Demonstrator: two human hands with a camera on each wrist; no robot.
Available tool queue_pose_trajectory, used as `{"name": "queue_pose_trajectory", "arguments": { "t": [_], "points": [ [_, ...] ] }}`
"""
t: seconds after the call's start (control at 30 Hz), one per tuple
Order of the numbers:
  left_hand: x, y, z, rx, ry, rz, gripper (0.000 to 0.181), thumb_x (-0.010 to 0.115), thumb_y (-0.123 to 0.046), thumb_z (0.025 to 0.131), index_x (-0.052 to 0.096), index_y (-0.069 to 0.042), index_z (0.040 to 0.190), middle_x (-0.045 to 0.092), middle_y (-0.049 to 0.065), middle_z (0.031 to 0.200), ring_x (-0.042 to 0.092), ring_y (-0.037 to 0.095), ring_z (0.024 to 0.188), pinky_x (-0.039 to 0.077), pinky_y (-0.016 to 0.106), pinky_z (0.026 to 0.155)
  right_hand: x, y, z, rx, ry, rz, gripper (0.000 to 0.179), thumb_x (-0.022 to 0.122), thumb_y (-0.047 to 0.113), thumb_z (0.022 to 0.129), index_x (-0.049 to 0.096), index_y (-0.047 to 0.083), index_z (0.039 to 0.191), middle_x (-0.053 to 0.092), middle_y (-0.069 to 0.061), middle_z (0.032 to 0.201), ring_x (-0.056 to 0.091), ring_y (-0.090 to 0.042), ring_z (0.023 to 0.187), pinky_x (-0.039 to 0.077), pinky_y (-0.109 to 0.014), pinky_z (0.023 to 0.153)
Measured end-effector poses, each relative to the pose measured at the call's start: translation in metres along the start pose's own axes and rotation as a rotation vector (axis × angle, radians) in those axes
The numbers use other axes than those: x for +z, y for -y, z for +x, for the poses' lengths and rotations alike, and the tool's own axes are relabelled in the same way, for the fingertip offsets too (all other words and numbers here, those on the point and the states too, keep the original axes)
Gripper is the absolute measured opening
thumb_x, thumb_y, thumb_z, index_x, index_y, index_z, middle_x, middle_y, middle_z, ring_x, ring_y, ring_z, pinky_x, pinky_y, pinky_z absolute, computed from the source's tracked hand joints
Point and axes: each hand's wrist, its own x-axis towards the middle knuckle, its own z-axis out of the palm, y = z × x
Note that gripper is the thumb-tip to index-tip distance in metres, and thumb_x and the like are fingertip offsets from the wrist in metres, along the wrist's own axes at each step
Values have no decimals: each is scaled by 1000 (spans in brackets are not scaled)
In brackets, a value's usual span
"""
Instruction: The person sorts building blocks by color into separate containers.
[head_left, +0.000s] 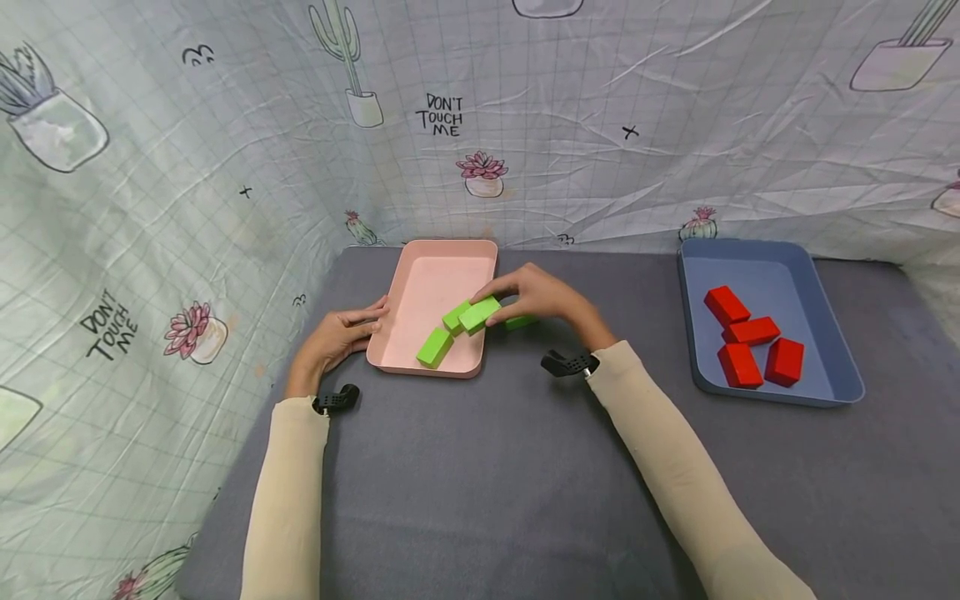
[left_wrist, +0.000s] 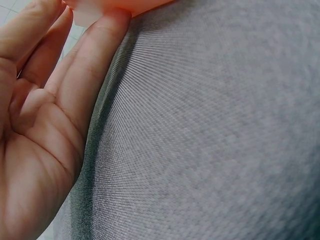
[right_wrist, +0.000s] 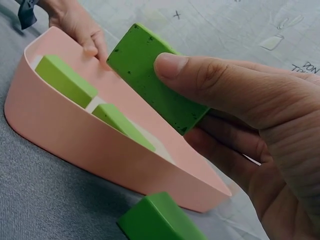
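Observation:
Against the left rim of a pink tray [head_left: 420,275], my left hand [head_left: 341,337] grips the edge. Its fingertips meet the tray's wall in the left wrist view. My right hand [head_left: 536,296] pinches a green block [right_wrist: 145,75] between thumb and fingers, over the tray's right side. Two more green blocks lie inside the tray: one near its front [head_left: 435,347], another just behind it [head_left: 454,317]. On the table beneath my right hand sits a further green block [right_wrist: 160,217], outside the tray and partly covered by the hand in the head view.
A blue tray [head_left: 750,262] stands at the right with several red blocks [head_left: 752,331] in it. The grey cloth-covered table [head_left: 465,483] spreads in front. Behind and at the left hangs a printed curtain [head_left: 570,167].

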Motion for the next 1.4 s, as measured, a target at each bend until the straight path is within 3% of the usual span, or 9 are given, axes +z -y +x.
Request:
{"name": "queue_pose_trajectory", "arguments": {
  "t": [0.17,0.5,0.83,1.13,1.27,1.4],
  "points": [
    [3,-3,-1,-9,-4,-3,49,57,1,102,43,8,148,26,3,165,32,23,149,57,29,92,2,-1,2,1,0,-2,42,86,23,84,76,15,124,75,-1,119,70,-13,104,55,-51,95],
    [-4,7,2,8,-10,31,48,60,-3,101,47,3,148,31,0,164,39,19,146,57,29,92,6,3,9,-28,1,-12,41,85,24,85,76,17,124,75,2,118,69,-10,102,55,-51,92],
    [4,-4,-6,-17,-6,-9,51,62,-2,100,44,8,147,28,2,164,37,18,147,57,29,92,7,6,15,-29,-2,2,39,85,21,85,76,15,123,76,1,114,70,-10,97,56,-52,90],
    [5,-7,-4,-25,-4,-7,52,63,-3,99,45,7,147,29,0,164,33,21,149,57,29,92,9,7,20,-37,-33,-26,38,85,25,85,78,17,121,77,6,106,68,-7,89,57,-46,83],
    [6,-7,-3,-15,3,-8,52,63,-2,99,44,8,147,29,1,164,37,18,147,57,29,91,10,9,23,-28,-41,-34,39,85,25,84,78,18,121,77,6,106,68,-8,90,56,-48,83],
    [5,-7,-3,-6,8,-15,51,62,-1,100,43,9,147,28,2,164,42,14,143,57,29,90,10,9,25,-17,-50,-33,39,86,26,84,77,19,122,77,6,108,69,-8,92,57,-38,82]
  ]
}}
